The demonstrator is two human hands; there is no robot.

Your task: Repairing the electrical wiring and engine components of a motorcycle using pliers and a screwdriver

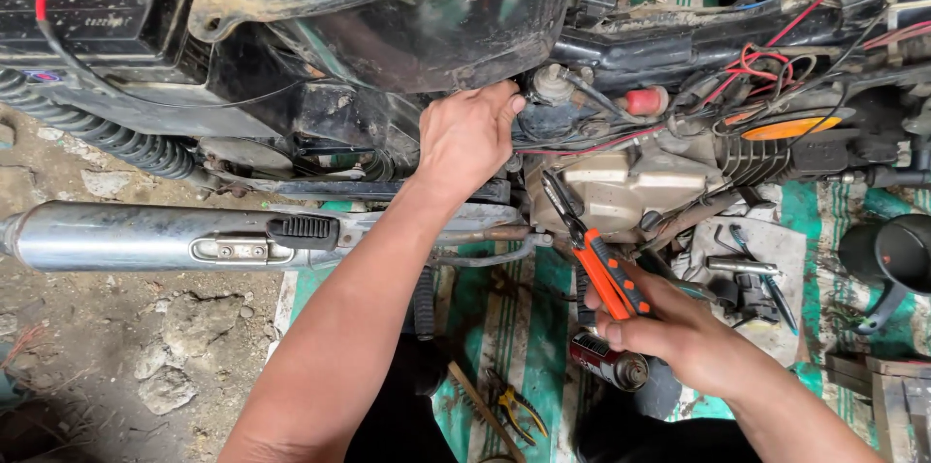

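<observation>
Two hands were at work on the stripped motorcycle: the left hand [472, 136] was curled against the dirty frame just below the black fuel tank [417, 12], its fingers pressed together on something hidden behind them, so what they pinched could not be told. The right hand [679, 337] was closed around the orange-and-black handles of a pair of needle-nose pliers [587, 250], whose nearly shut tips pointed up toward the engine casing [630, 187], close beside it. A tangle of red and black wires [756, 70] ran just above. Judging from this, the pliers' tips could slip off a greasy part and nick those wires, or the hidden piece could drop onto the green striped mat [529, 322] among the loose tools. The chrome exhaust pipe [126, 235] lay well apart on the left.
</observation>
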